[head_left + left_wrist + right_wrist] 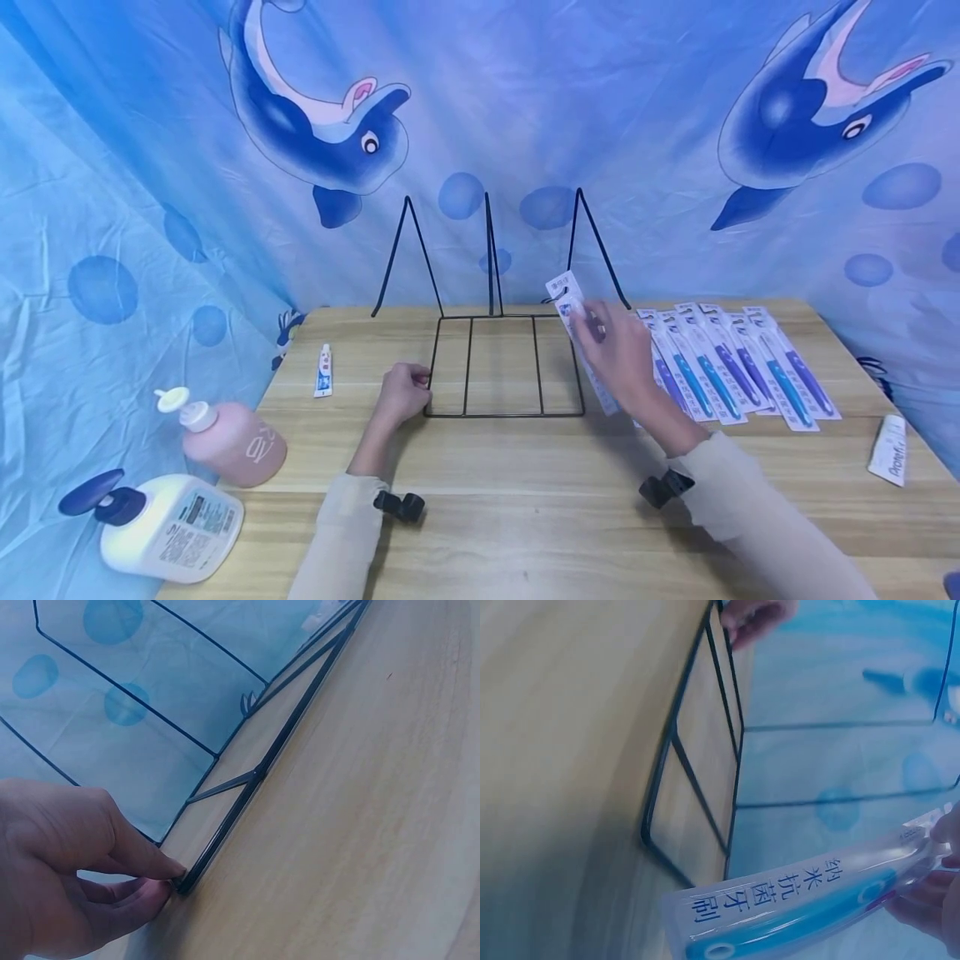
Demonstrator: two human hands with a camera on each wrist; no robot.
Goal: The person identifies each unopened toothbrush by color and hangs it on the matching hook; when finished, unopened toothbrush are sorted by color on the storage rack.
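Right hand [622, 354], grip closed on one packaged toothbrush [581, 333], card top raised toward the rear right upright of the wire rack [502, 367], lower end angled down past the rack's right edge; pack clearly pinched between fingers [930, 889] in the right wrist view. Left hand [403, 393], fingers curled, thumb and fingertips [161, 866] clamped on the near left corner of the same rack, pressing it to the bench [525, 492]. One black wire rack only: flat base split into three cells, three triangular uprights at the back. Just right of the holding hand, a fanned row of packaged toothbrushes [738, 367] lying flat, overlapping, about six visible, exact count unclear behind the hand. One small tube [323, 371] well left of the rack; one white tube [890, 450] near the right edge. Two pump bottles lying at the near left corner: one pink bottle [232, 442], one white bottle [168, 529], touching or nearly so. Dolphin-print cloth [480, 125] behind.
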